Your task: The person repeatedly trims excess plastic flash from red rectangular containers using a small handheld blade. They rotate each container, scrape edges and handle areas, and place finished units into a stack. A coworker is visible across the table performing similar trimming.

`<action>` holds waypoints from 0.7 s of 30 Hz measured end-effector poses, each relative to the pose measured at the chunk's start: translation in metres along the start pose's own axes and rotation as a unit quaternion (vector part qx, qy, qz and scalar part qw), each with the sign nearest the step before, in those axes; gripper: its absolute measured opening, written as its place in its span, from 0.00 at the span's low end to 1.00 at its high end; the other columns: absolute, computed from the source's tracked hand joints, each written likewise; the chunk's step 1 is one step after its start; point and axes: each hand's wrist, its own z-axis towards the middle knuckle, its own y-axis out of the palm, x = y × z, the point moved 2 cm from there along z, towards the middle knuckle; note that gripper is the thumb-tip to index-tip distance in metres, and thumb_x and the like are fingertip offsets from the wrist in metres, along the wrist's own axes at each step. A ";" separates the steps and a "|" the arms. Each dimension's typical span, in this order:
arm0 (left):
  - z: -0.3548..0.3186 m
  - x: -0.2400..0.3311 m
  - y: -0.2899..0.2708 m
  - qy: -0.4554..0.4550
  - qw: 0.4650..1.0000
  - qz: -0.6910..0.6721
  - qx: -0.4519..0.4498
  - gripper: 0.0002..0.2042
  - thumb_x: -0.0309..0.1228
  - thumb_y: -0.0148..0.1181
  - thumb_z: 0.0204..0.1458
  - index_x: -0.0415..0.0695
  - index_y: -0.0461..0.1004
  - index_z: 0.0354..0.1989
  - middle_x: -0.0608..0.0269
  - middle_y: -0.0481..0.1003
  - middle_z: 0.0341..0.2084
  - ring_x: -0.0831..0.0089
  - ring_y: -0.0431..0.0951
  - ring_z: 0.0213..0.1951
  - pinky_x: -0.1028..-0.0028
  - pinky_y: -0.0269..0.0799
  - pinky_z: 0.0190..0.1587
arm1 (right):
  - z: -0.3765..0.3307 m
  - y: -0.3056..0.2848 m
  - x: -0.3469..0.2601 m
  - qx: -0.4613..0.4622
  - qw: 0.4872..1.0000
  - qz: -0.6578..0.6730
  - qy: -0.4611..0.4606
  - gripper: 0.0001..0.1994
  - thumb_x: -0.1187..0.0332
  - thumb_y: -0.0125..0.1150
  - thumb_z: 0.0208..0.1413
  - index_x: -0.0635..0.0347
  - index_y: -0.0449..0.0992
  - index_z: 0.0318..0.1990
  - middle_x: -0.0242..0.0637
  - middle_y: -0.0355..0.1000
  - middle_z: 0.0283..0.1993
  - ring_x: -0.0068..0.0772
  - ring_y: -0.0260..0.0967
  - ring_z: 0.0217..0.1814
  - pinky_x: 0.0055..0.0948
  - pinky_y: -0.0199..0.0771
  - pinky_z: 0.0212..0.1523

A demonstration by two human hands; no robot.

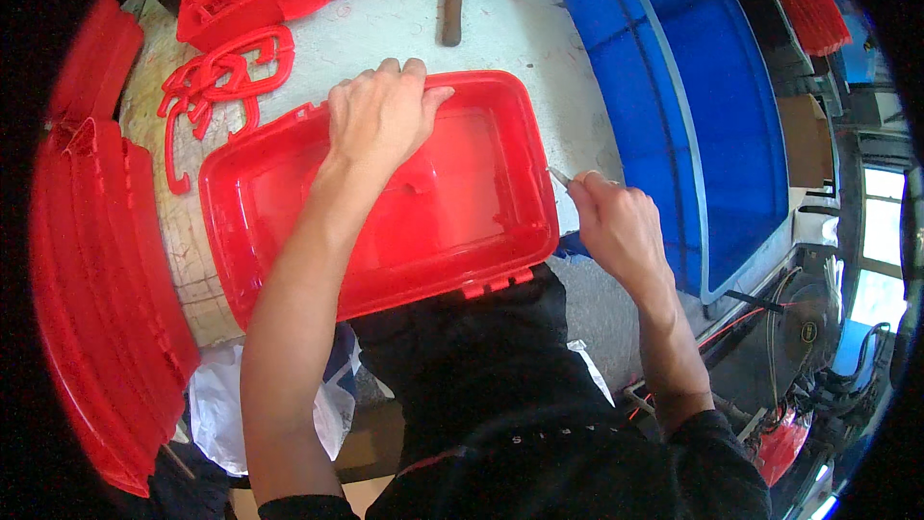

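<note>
A shallow red plastic box (443,274) lies tilted across the near part of the worktable, against my black clothing. My left hand (380,116) reaches over it and grips the far rim, fingers over the outside and thumb on the inner side. At the box's right edge, my right hand (616,221) is closed around a small knife (559,175). The metal tip touches or nearly touches the right rim; the knife's handle is hidden in my fist. Hinge-like tabs (498,283) stick out along the near edge of the box.
Several loose red plastic handles (231,77) lie beyond the box's left end. A red bin (318,2) of red pieces and a wooden-handled hammer (452,0) are farther back. Stacked red plastic parts (106,260) stand left; a large blue crate (727,125) stands right.
</note>
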 end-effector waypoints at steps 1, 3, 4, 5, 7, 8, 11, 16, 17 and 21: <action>0.000 0.000 0.001 -0.015 1.000 -0.001 -0.021 0.21 0.50 0.57 0.58 0.41 0.78 0.37 0.52 0.79 0.30 0.53 0.83 0.33 0.55 0.77 0.33 | -0.006 -0.001 0.001 0.005 1.000 0.009 -0.008 0.08 0.66 0.56 0.63 0.60 0.78 0.36 0.51 0.75 0.25 0.54 0.74 0.28 0.45 0.71 0.27; 0.000 0.001 -0.001 -0.010 1.000 0.002 -0.019 0.21 0.51 0.58 0.58 0.41 0.78 0.37 0.52 0.80 0.31 0.53 0.83 0.33 0.55 0.77 0.33 | -0.018 -0.001 0.002 0.008 0.999 0.026 -0.017 0.08 0.66 0.56 0.62 0.59 0.78 0.36 0.50 0.74 0.24 0.54 0.74 0.27 0.45 0.70 0.27; 0.001 0.001 -0.001 -0.009 1.000 0.005 -0.017 0.21 0.51 0.58 0.58 0.41 0.78 0.37 0.52 0.80 0.31 0.53 0.83 0.33 0.55 0.77 0.33 | -0.024 -0.001 0.004 0.000 1.000 0.020 -0.009 0.07 0.66 0.57 0.62 0.59 0.77 0.36 0.50 0.74 0.24 0.54 0.74 0.27 0.45 0.70 0.27; 0.001 0.001 -0.002 -0.014 1.000 0.011 -0.020 0.21 0.51 0.58 0.58 0.41 0.78 0.36 0.52 0.79 0.30 0.53 0.82 0.33 0.55 0.77 0.33 | -0.029 0.000 0.005 -0.004 1.000 0.018 -0.006 0.07 0.66 0.57 0.62 0.59 0.77 0.36 0.50 0.73 0.24 0.54 0.73 0.28 0.45 0.70 0.27; 0.001 0.002 -0.003 -0.014 1.000 0.005 -0.027 0.21 0.51 0.58 0.58 0.41 0.78 0.36 0.52 0.79 0.30 0.53 0.82 0.33 0.55 0.76 0.32 | -0.042 0.000 0.007 0.002 0.999 0.029 -0.015 0.07 0.66 0.57 0.61 0.59 0.77 0.36 0.49 0.73 0.25 0.54 0.73 0.28 0.46 0.70 0.28; 0.001 0.002 -0.004 -0.015 1.000 0.003 -0.027 0.21 0.51 0.58 0.58 0.41 0.78 0.36 0.52 0.79 0.30 0.53 0.82 0.33 0.55 0.76 0.32 | -0.050 0.000 0.010 -0.031 0.999 0.026 -0.011 0.07 0.67 0.57 0.62 0.59 0.77 0.36 0.49 0.74 0.26 0.54 0.74 0.29 0.45 0.70 0.28; 0.000 0.003 -0.006 0.001 1.000 0.002 -0.008 0.19 0.47 0.59 0.58 0.40 0.79 0.35 0.52 0.78 0.27 0.55 0.82 0.30 0.57 0.75 0.31 | -0.072 -0.012 0.022 -0.116 0.991 0.060 -0.032 0.07 0.67 0.55 0.63 0.60 0.76 0.36 0.48 0.72 0.25 0.47 0.73 0.27 0.41 0.70 0.29; -0.001 0.005 -0.008 0.009 1.000 0.026 -0.003 0.20 0.48 0.59 0.58 0.39 0.78 0.34 0.50 0.79 0.28 0.54 0.82 0.31 0.57 0.76 0.32 | -0.052 -0.020 0.035 -0.102 0.968 0.221 0.052 0.12 0.62 0.56 0.64 0.63 0.75 0.37 0.52 0.69 0.24 0.52 0.72 0.27 0.41 0.69 0.29; -0.001 0.006 -0.008 0.012 0.999 0.030 0.004 0.20 0.48 0.59 0.58 0.39 0.78 0.34 0.50 0.79 0.28 0.54 0.82 0.31 0.57 0.76 0.32 | -0.039 -0.018 0.030 -0.050 0.964 0.257 0.039 0.13 0.61 0.55 0.64 0.64 0.75 0.37 0.53 0.70 0.24 0.53 0.73 0.28 0.42 0.70 0.30; 0.001 0.008 -0.009 -0.020 0.999 0.014 -0.024 0.22 0.51 0.58 0.57 0.40 0.75 0.32 0.50 0.78 0.29 0.48 0.80 0.33 0.53 0.74 0.32 | 0.025 0.001 0.004 0.051 0.984 0.169 0.002 0.13 0.62 0.53 0.66 0.62 0.78 0.39 0.47 0.76 0.29 0.43 0.76 0.30 0.35 0.73 0.30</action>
